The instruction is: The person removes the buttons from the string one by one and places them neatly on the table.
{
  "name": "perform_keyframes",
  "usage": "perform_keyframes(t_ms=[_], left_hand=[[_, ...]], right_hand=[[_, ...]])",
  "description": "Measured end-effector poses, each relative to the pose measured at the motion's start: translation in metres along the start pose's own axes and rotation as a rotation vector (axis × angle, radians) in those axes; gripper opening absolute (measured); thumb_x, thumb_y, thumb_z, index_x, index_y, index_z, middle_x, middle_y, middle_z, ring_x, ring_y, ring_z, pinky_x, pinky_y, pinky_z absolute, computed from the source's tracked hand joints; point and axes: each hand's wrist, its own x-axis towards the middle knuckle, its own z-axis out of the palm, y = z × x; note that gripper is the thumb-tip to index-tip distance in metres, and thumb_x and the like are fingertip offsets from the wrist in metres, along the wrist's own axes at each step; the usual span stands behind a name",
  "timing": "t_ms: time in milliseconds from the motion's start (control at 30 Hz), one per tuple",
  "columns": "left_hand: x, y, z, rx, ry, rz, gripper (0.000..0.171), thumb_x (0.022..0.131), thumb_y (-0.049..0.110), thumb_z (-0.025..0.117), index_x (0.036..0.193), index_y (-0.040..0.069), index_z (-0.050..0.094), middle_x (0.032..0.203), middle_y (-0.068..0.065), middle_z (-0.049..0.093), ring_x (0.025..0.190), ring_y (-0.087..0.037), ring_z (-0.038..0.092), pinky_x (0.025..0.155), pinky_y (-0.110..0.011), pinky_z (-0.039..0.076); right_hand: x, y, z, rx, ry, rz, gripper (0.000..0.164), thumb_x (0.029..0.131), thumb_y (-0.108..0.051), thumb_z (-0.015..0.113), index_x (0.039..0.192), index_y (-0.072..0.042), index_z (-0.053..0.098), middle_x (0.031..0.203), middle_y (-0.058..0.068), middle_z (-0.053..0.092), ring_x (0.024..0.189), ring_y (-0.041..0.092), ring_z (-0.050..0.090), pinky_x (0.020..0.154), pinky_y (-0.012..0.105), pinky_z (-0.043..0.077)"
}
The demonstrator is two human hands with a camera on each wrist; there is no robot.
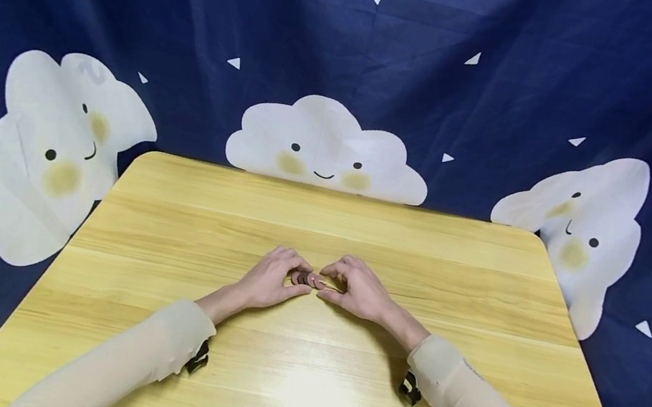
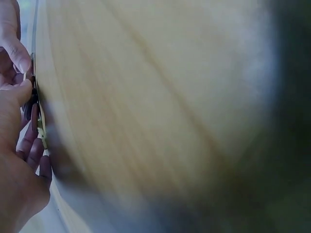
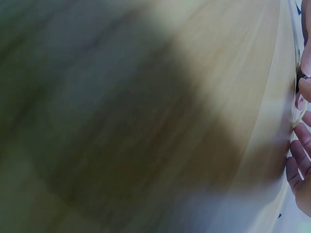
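In the head view, a small band-like piece [image 1: 307, 279] with a row of round dark brown and pink discs lies between the two hands, close over the table. Thin yellowish ends show beside the discs; its exact kind I cannot tell. My left hand [image 1: 268, 279] holds its left end between thumb and curved fingers. At the other end, my right hand [image 1: 364, 292] pinches the yellowish part the same way. The left wrist view shows the discs [image 2: 34, 116] edge-on beside the left thumb. In the right wrist view, the right fingers [image 3: 302, 138] show only at the frame's edge.
The hands work over a light wooden table [image 1: 322, 225] with rounded far corners. Behind it hangs a dark blue cloth [image 1: 354, 41] printed with smiling clouds and white triangles. Bright glare lies on the table's near part. Dark wrist cameras [image 1: 410, 388] hang under the pale sleeves.
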Motion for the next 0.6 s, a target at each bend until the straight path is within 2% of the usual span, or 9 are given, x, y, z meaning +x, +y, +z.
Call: perform_keyframes(t_ms=[433,600], left_hand=[[0.0054,0.0015,-0.0006,-0.023,-0.009,0.022,0.031,0.094,0.036,0.08,0.116,0.015,0.075,0.105,0.0,0.068,0.099,-0.016,0.052,0.09,-0.035,0.043],[0.0058,0.0005,0.0,-0.039,-0.007,0.028,0.03,0.095,0.035,0.079,0.116,0.014,0.075,0.108,-0.001,0.069,0.102,-0.018,0.053,0.091,-0.037,0.044]], right_hand=[[0.0066,-0.0006,0.0048,-0.047,-0.025,0.016,0.039,0.093,-0.041,0.079,0.126,-0.02,0.075,0.108,-0.003,0.067,0.093,0.012,0.054,0.082,0.03,0.046],[0.0074,-0.0005,0.0056,-0.051,-0.018,0.009,0.036,0.094,-0.039,0.078,0.125,-0.02,0.075,0.107,-0.003,0.067,0.093,0.012,0.055,0.08,0.03,0.047]])
